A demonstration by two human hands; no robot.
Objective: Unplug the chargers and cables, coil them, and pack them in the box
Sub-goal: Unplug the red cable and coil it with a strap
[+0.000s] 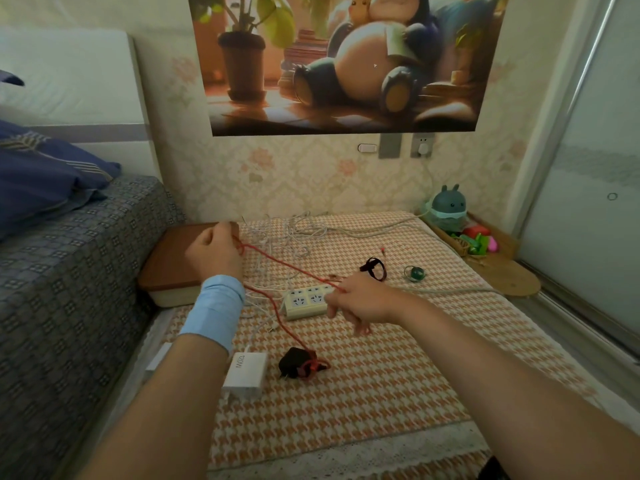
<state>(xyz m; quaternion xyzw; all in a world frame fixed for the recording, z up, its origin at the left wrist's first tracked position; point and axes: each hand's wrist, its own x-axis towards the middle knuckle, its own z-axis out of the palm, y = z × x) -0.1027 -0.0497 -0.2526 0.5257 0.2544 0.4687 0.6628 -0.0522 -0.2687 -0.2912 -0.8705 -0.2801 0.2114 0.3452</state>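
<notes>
My left grip (214,251) is closed round the red cable (287,266), raised over the brown box (169,268) that lies beside the bed (69,258). My right grip (363,299) pinches the same cable farther along, above the white power strip (304,301), so it runs straight between them. Another length trails down to the black charger (294,362) on the houndstooth mat (381,393), near the white charger (246,374).

1. Near right of mat (398,393): bare, open to passage.
2. Middle: red cable (287,268), taut between left hand (214,252) and right hand (360,299), bars the way; power strip (306,301) by right hand.
3. Near left: white charger (246,374) and black charger (294,363).
4. Far edge: tangled white cables (291,237).
5. Left: bed (69,271) and box (169,265) close the side.
</notes>
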